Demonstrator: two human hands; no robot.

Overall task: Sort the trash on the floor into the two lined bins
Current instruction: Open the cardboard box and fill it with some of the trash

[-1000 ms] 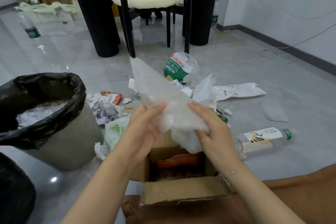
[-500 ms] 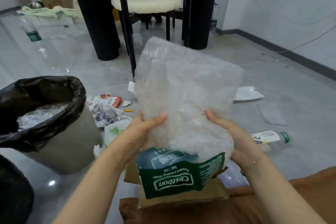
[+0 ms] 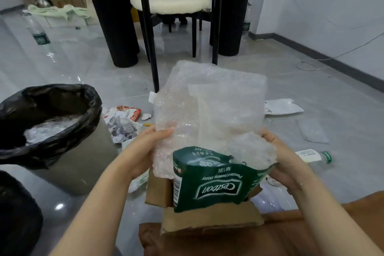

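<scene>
A grey tiled floor fills the view, with two black-lined bins at the left: one bin shows its open mouth holding clear plastic, and the second bin is cut off at the lower left corner so only a dark bulge of liner shows. In the centre a person holds up one sheet of bubble wrap, which hides most of the litter behind it. The left hand pinches the sheet's left edge, thumb in front, its other fingers hidden behind the sheet. The right hand grips the bunched lower right corner, fingers mostly hidden behind the plastic. Below them, one green bottle label drapes over an open cardboard box. One plastic bottle lies to the right, partly behind the wrist, and crumpled paper sits beside the open bin.
</scene>
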